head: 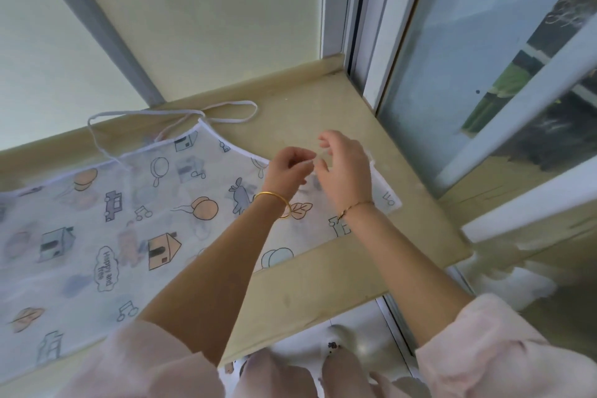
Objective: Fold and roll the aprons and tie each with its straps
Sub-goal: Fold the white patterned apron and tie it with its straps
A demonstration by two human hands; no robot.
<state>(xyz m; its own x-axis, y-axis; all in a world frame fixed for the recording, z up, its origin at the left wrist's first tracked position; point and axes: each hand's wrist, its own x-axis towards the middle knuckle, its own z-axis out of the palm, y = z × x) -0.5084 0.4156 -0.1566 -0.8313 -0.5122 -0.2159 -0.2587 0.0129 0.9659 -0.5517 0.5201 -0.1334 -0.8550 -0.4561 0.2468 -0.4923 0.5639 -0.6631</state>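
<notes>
Looks like the very start of work on one apron (pixel 97 236), spread flat and unfolded over the pale wooden table (pixel 323 284), covering it from 9 o'clock to the centre and running off the left edge. No fold, no roll, no knot yet. Shows both hands reaching in from 6 o'clock to the apron's corner at about 1 o'clock of centre. Left hand (pixel 289 168): grip curled in, thumb and fingertips nipping something pale and thin, most likely the side strap (pixel 307 165), though blurred. Right hand (pixel 347 168): just beside it, grip loosely curved and half open, apparently holding nothing, at most brushing the white edging. Reads as freeing or straightening that strap before the first fold. Next calls for laying it clear of the cloth, then taking a long edge and bringing it over lengthwise, keeping the thin, translucent fabric smooth. Leaves the white straps (pixel 142 112) at 11 o'clock lying in slack loops, to be gathered later for tying. Hard to make out: exactly what sits between the fingertips, partly masked by the right hand. Cut off: the apron's left and lower parts, by the frame and a pink sleeve (pixel 145 362). No other aprons in view.
</notes>
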